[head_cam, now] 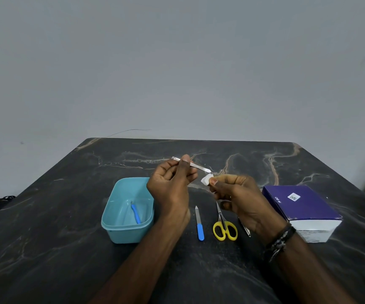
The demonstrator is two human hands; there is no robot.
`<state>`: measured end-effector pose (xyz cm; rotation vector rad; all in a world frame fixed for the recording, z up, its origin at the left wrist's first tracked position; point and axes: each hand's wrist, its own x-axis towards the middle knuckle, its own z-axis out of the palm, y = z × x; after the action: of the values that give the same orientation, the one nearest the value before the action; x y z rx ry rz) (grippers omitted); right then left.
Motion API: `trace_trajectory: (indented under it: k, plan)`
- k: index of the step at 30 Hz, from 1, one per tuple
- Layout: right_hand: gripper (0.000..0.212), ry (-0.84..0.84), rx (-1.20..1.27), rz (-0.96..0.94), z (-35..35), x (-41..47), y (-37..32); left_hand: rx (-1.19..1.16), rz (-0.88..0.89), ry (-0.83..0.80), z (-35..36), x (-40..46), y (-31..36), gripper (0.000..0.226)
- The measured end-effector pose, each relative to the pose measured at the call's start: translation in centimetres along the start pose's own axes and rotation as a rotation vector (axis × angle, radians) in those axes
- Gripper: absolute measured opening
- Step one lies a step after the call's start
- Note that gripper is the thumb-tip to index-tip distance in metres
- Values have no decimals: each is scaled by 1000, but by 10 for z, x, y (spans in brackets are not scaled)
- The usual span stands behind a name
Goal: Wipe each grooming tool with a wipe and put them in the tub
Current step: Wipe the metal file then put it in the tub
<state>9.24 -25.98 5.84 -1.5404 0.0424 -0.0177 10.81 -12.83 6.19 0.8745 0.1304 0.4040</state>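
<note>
We hold a slim metal tool [195,166] pinched in our left hand [172,185] above the table [45,216], just past the teal tub [127,210]; our right hand [240,198] grips a folded white wipe [206,179] just off its tip. We judge the wiping step is in hand, and next the wipe must close around the blade. One blue-handled tool [136,213] lies in the tub, while the nail file [199,223], yellow scissors [224,227] and clippers [245,229] wait beside it.

Tub [111,218] mouth open; scissors [225,227] btwn box [304,207].

head view | worn on head | faces forward-down | near table [45,216] | wall beyond
</note>
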Motion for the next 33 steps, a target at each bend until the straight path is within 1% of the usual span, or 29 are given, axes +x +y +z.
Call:
trace_trajectory:
  k: [4, 6, 8, 10, 12, 14, 18, 21, 24, 28, 33]
  plan:
    - [19, -25, -3, 0, 1, -1, 0, -23, -11, -46, 2, -5, 3, 18]
    - [21, -41, 22, -24, 1, -1, -2, -24, -22, -72, 3, -7, 2, 18]
    - [19, -69, 26, -49, 1, -3, -3, 9, -23, -103, 4, -9, 0, 20]
    - [13, -133, -15, -74, 2, -6, -4, 49, -17, -128, 4, -11, -2, 23]
    - [11, -205, -67, -96, 5, -8, -4, 52, -19, -129, 4, -11, -3, 27]
    - [12, -169, -81, -97, 7, -8, -4, 47, -12, -113, 3, -10, -3, 27]
    - [14, 65, -97, -105, 1, -2, -4, 8, -1, -88, 3, -6, -1, 20]
    - [13, 137, -180, -163, -7, -1, -5, 47, 39, -79, 3, -6, -3, 19]
    - [12, 145, -273, -224, -8, 0, -5, 89, 74, -67, 1, -4, -3, 20]
    - [11, 85, -352, -275, -5, 0, -6, 110, 80, -74, 0, -2, -1, 20]
    - [11, 53, -342, -273, -6, -1, -5, 131, 68, -102, 1, -4, -2, 15]
